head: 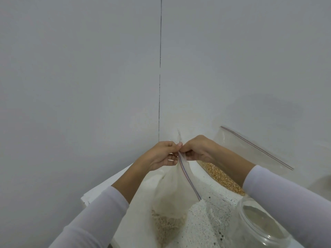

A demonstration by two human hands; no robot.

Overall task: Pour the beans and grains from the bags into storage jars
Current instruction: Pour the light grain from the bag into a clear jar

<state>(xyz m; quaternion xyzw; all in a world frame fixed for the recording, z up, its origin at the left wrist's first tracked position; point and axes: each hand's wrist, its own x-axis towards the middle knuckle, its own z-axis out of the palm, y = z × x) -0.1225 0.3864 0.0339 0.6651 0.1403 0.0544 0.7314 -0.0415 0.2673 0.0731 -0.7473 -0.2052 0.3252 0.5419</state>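
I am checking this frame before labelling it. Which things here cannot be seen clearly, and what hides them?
- Jar, head view: the bottom edge cuts off its base; fill level unclear.
- Bag of yellow kernels: the right hand and its sleeve cover part.
- Held bag: both hands' fingers hide the zip's top end; the left hand pinches there, so open or sealed is unclear.
- Pale grain: too small to name.

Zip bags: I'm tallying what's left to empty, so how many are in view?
2: one with pale grains held up by both hands, one with yellow kernels lying behind the right arm. Others may be hidden.
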